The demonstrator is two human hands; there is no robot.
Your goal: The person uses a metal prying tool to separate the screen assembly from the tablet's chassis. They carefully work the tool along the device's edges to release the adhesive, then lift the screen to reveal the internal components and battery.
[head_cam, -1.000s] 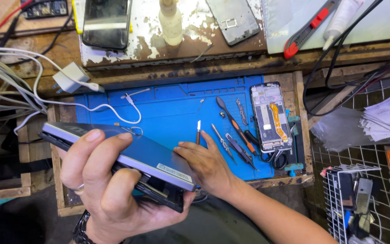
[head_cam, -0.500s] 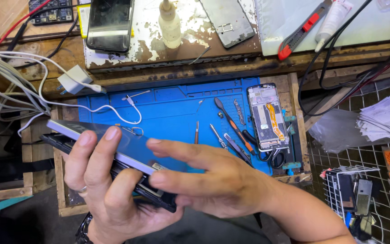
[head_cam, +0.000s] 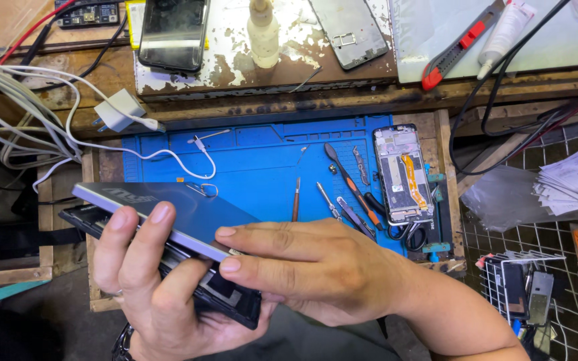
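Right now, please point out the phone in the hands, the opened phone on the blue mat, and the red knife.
phone (head_cam: 168,210), head view, grey back panel.
opened phone (head_cam: 403,174), head view, middle.
red knife (head_cam: 459,45), head view, handle.

— What's my bench carrying?
— The wooden workbench (head_cam: 249,100) bears my blue mat (head_cam: 262,160). On it lie tweezers (head_cam: 362,167), a screwdriver (head_cam: 296,199) and an opened phone frame (head_cam: 404,175).

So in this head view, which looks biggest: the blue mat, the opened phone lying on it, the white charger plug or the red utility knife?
1. Blue mat, clearly largest.
2. Opened phone.
3. Red utility knife, looking close to the phone in length but thinner; it lies farther from the camera, so this rank is unsure.
4. White charger plug, smallest.
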